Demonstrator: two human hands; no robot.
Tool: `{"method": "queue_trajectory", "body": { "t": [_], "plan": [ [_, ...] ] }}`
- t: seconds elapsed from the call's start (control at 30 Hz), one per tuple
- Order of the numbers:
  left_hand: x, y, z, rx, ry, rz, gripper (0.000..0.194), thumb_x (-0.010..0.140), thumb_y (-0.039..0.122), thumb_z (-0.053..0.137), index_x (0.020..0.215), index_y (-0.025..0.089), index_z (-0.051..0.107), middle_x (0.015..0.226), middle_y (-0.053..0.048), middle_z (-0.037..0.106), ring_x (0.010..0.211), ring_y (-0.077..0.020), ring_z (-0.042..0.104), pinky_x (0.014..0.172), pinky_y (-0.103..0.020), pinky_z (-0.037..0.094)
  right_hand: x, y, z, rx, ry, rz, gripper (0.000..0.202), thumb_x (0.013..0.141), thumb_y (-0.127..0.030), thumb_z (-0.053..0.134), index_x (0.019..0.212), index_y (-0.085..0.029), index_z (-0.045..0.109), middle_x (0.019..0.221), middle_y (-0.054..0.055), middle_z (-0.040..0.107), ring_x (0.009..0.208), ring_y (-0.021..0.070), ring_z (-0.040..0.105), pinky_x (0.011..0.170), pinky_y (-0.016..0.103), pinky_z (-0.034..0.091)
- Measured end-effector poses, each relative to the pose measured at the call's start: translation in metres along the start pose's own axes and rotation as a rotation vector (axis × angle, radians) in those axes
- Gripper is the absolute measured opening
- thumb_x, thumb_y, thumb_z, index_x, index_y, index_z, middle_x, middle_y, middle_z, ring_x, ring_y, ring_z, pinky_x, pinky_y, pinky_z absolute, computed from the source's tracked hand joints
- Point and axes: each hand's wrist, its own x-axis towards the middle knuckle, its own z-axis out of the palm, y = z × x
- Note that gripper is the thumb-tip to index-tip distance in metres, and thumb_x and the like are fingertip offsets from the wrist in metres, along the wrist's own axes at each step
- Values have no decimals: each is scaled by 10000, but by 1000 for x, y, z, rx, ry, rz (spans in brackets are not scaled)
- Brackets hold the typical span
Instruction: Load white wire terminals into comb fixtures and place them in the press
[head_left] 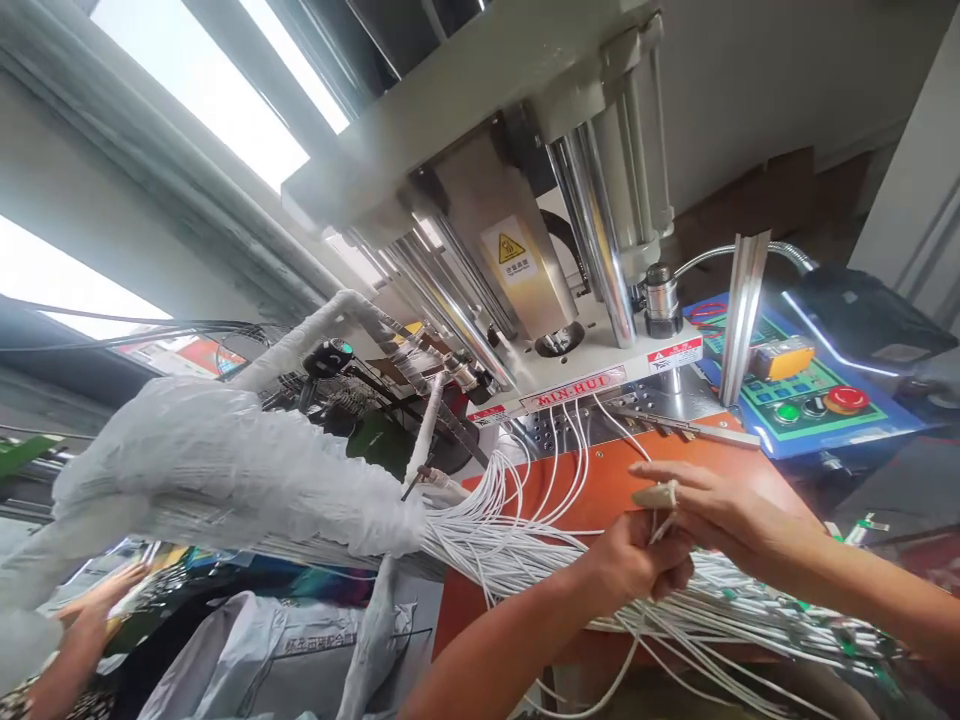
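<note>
- big grey press machine fills the top middle, shiny steel columns coming down to a white base plate with a red and white label on its front edge, yellow warning sticker on the block above.
- orange table top sits right under the press, tilted in the view. both hands are working over it.
- fat bundle of white wires runs across the whole picture. on the left it's stuffed in a white plastic bag; in the middle it fans out loose over the orange top, with some strands looping up toward the press base. on the right it carries on under the forearm, with small green tips showing.
- blue and green control panel is to the right of the press, with a red button, a green button and a yellow block on it. it's well apart from the hands.
- left hand is closed in a fist around a few of the white wires, low centre, sitting right on top of the bundle.
- right hand is just beside it, touching or nearly so. its fingers are stretched out flat, with a taped fingertip pinching a wire end against the left fist.
- another person's hand is down at bottom left, under the bagged end, far from the two working hands.
</note>
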Motion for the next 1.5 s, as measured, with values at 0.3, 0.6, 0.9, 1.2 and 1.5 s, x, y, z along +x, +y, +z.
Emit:
{"method": "queue_trajectory", "body": {
  "t": [0.3, 0.6, 0.9, 1.2, 1.5],
  "plan": [
    [28, 10, 3, -170, 160, -27, 561, 768, 596, 659, 1036, 103, 626, 532, 50, 527, 362, -29, 189, 406, -236, 76, -7, 36, -43, 21, 361, 174, 465, 968, -472, 494, 1393, -288, 539, 1394, 73, 604, 1305, 278, 545, 1111, 458, 448],
    [49, -1, -10, -93, 189, -2, 546, 831, 629, 584, 930, 96, 641, 482, 34, 547, 326, -24, 168, 402, -250, 62, 12, 128, -72, -949, 232, 132, 329, 918, -239, 445, 1196, -176, 609, 1253, 155, 634, 1065, 305, 594, 801, 422, 499],
    [57, 4, -17, -161, 263, -36, 474, 733, 593, 685, 737, 122, 630, 448, 78, 411, 350, -19, 203, 403, -243, 65, 35, 100, -60, -1155, 44, 257, 272, 853, -14, 388, 910, -145, 618, 897, 128, 640, 827, 242, 588, 685, 337, 402],
    [56, 2, -16, -137, 284, -19, 503, 730, 616, 717, 591, 168, 534, 362, 126, 174, 341, -24, 90, 384, -233, 33, 17, 49, -44, -563, 222, 174, 257, 984, -284, 409, 1162, -231, 587, 1247, 90, 638, 1004, 231, 636, 764, 352, 509],
    [57, -6, -17, -189, 242, 1, 559, 782, 711, 641, 778, 161, 538, 407, 116, 296, 361, -36, 140, 383, -218, 70, 16, 88, -58, -751, 272, 234, 313, 901, -256, 508, 1197, -185, 578, 1228, 136, 627, 1111, 311, 575, 865, 419, 494]
  ]
}}
